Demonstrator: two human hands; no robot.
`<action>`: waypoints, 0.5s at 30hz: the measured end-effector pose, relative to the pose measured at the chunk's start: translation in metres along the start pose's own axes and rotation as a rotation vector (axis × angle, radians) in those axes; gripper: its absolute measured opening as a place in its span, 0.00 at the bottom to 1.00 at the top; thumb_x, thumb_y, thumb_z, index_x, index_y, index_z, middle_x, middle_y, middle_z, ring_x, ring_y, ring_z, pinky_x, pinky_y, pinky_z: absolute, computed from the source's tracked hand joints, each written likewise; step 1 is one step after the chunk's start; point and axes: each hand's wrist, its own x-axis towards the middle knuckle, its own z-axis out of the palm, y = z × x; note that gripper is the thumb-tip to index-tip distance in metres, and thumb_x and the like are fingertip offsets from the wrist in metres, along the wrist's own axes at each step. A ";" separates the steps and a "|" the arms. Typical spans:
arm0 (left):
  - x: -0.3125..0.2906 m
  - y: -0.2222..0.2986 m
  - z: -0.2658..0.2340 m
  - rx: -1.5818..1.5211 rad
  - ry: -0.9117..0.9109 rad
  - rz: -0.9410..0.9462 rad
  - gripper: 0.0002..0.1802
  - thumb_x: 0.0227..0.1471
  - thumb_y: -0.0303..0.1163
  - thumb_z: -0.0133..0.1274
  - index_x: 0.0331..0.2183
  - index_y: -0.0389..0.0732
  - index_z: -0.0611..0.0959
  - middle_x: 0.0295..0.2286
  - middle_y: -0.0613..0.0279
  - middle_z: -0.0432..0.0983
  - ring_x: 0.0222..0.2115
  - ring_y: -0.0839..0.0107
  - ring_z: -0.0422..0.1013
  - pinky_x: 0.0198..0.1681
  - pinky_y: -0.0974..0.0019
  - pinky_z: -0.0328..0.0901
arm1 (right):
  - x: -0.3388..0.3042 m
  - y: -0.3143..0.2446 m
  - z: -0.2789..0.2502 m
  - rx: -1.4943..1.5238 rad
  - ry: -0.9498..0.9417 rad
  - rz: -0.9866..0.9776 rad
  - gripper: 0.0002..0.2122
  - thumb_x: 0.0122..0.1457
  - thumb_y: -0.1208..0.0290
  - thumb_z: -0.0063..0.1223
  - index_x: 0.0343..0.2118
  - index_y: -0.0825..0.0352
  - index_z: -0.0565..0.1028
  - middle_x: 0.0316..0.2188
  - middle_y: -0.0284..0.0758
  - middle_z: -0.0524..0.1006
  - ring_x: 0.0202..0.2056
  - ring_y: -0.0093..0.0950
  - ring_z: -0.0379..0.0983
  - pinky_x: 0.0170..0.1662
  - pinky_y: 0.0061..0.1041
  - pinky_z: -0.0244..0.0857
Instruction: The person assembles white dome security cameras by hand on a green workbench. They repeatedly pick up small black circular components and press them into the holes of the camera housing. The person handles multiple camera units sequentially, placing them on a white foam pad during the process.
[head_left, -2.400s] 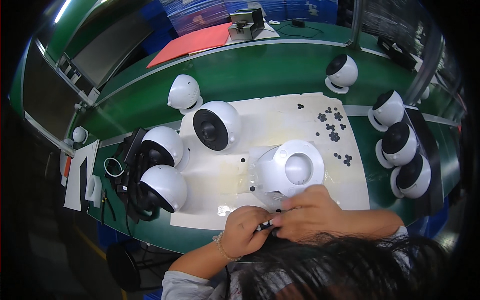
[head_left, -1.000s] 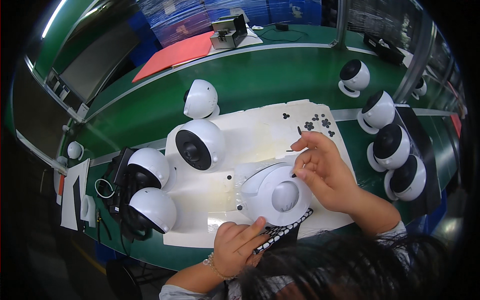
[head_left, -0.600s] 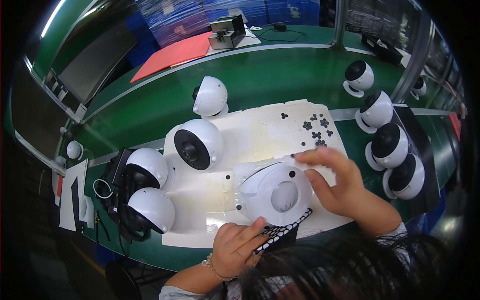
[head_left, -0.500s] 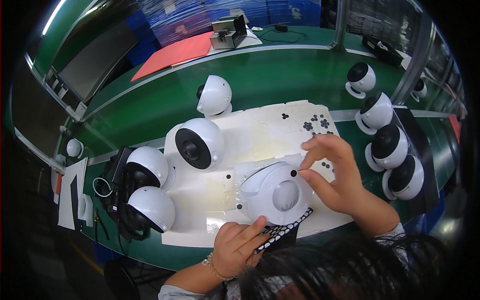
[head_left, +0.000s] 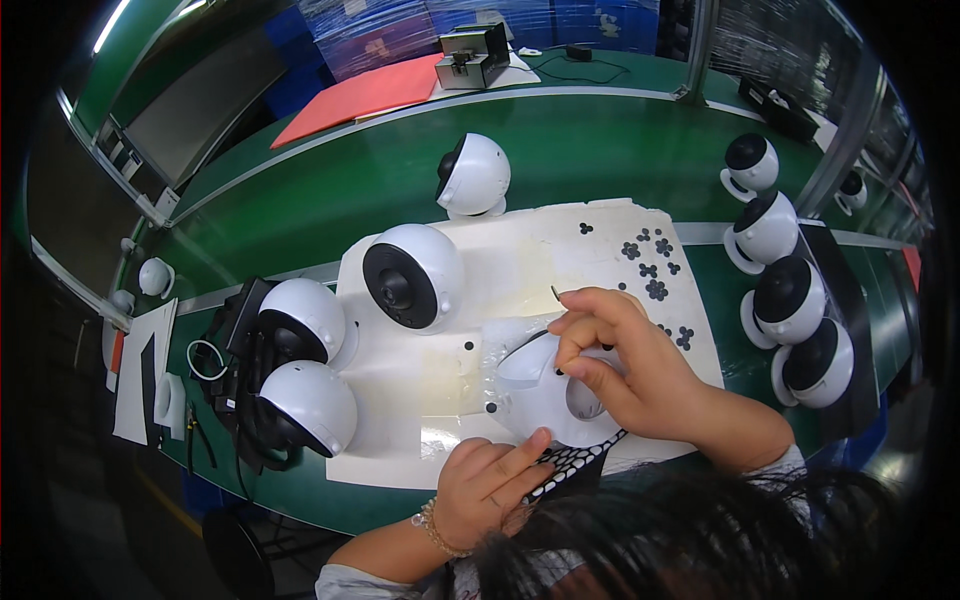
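A white rounded camera housing [head_left: 527, 398] lies base up on a clear plastic wrap, with a round translucent disc [head_left: 583, 400] in its base. My left hand [head_left: 485, 490] rests a stretched finger on the housing's near edge; under its fingers is a black sheet with white ovals [head_left: 577, 463], which it seems to hold against the housing, the thumb hidden. Above the disc hovers my right hand [head_left: 640, 365], fingers curled, a small black round pad [head_left: 556, 293] edge-on at its index fingertip. Dark dots show on the base near the right thumb.
White board [head_left: 400, 440] carries loose black pads [head_left: 656, 290] at its far right. Black-fronted white cameras stand around it: one [head_left: 412, 277] on the board, one [head_left: 475, 175] behind, several [head_left: 790, 300] at right. Two more [head_left: 308, 405] sit left, beside black cables and cutters [head_left: 200, 435].
My right hand has left the base spot it touched and risen slightly, its index fingertip now bearing a black pad. My left hand stays at the housing. The whole view has shifted a little.
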 end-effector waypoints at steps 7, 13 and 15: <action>0.002 0.000 0.001 -0.010 0.033 0.004 0.17 0.30 0.30 0.52 0.30 0.36 0.78 0.46 0.54 0.67 0.25 0.68 0.67 0.27 0.67 0.60 | -0.009 -0.003 -0.003 -0.434 0.025 -0.222 0.17 0.47 0.79 0.50 0.42 0.63 0.67 0.33 0.30 0.72 0.43 0.30 0.67 0.52 0.40 0.47; 0.004 0.000 0.002 -0.011 0.028 -0.020 0.15 0.28 0.28 0.56 0.28 0.36 0.78 0.46 0.54 0.67 0.22 0.69 0.66 0.26 0.67 0.58 | -0.040 -0.005 -0.008 -0.267 0.091 -0.087 0.10 0.47 0.72 0.54 0.34 0.60 0.72 0.49 0.36 0.64 0.56 0.44 0.51 0.55 0.41 0.41; 0.005 0.001 0.005 0.001 0.054 -0.042 0.13 0.29 0.27 0.58 0.26 0.37 0.78 0.46 0.55 0.67 0.20 0.69 0.65 0.25 0.67 0.57 | -0.045 -0.007 -0.004 -0.213 -0.011 -0.024 0.06 0.48 0.72 0.53 0.31 0.60 0.72 0.51 0.38 0.60 0.57 0.46 0.46 0.55 0.42 0.40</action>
